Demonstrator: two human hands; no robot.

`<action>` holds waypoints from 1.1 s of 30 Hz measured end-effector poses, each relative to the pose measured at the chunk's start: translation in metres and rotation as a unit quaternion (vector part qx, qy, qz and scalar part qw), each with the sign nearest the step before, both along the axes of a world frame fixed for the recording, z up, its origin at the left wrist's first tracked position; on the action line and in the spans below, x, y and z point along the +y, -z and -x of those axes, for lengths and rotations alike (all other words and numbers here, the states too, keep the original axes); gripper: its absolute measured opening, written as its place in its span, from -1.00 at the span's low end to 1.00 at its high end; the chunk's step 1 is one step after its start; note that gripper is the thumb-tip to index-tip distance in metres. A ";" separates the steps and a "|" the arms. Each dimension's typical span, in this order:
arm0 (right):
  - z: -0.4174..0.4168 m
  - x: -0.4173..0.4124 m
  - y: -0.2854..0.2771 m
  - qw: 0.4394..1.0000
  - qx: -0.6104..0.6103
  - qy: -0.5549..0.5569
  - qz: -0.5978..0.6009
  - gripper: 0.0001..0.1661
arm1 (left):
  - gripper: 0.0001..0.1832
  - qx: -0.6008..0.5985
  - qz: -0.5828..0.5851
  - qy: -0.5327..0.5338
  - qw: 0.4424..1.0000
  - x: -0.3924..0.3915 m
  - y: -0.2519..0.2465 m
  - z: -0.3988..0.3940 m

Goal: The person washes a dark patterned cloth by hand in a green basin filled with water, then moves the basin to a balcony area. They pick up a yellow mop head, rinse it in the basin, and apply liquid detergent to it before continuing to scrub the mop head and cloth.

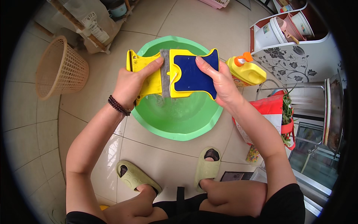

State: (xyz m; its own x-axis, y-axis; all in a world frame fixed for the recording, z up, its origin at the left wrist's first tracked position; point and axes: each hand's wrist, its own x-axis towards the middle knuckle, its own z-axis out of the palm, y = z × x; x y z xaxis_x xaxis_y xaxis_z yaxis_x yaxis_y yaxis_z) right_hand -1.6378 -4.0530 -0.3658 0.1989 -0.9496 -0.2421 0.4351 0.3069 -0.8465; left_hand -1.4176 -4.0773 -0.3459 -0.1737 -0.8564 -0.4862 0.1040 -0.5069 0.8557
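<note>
Over a green plastic basin (179, 123) with water in it, I hold the two parts of a yellow magnetic window cleaner side by side. My left hand (131, 84) grips the left yellow part (145, 65), its thumb reaching a grey fibrous pad (165, 81) between the parts. To which part the pad belongs, I cannot tell. My right hand (223, 81) holds the other part (193, 74), which has a blue face; the thumb lies on that face. A white cord (173, 79) shows at its notch. Loose grey fibres hang below the pad.
A woven-look plastic basket (63, 70) stands left. To the right are a yellow detergent bottle (246, 71) with an orange cap, a red and white bag (265, 112) with green leaves, and a patterned cabinet (293, 61) holding buckets. My slippered feet rest on floor tiles.
</note>
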 end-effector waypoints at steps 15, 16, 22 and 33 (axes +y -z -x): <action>-0.001 -0.005 -0.020 0.998 0.057 0.019 -0.016 -0.62 | -0.49 -0.034 -0.007 0.044 0.998 0.002 0.001 0.004; -0.002 -0.003 -0.019 0.998 0.053 -0.007 -0.044 -0.61 | -0.48 -0.024 0.003 0.042 0.999 0.001 0.002 0.003; -0.006 0.008 -0.008 0.992 0.101 -0.042 -0.063 -0.55 | -0.48 -0.031 -0.024 0.034 0.999 0.000 0.010 0.000; -0.006 0.008 -0.007 0.997 0.061 -0.005 -0.042 -0.55 | -0.41 -0.065 -0.034 0.014 0.997 -0.001 0.010 0.000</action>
State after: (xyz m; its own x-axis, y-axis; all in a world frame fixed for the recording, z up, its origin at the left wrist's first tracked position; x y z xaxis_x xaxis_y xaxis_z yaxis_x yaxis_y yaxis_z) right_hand -1.6322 -4.0454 -0.3586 0.1721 -0.9230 -0.3442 0.3261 0.3831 -0.8642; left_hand -1.4172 -4.0785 -0.3557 -0.1282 -0.8165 -0.5629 -0.0199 -0.5654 0.8246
